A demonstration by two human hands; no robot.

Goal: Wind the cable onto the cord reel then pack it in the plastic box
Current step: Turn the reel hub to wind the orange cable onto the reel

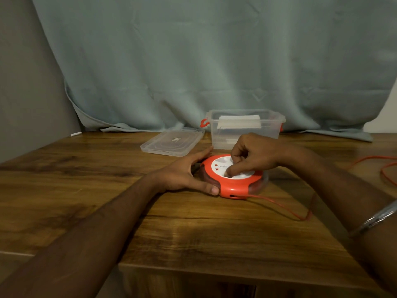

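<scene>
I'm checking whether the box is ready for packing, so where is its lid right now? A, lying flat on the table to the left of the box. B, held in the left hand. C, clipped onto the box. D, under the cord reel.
A: the clear lid lies flat on the table left of the open box, apart from the cord reel and both hands.

Both hands [217, 166] on cord reel [233, 181], cable [285, 208] trailing rt.
</scene>
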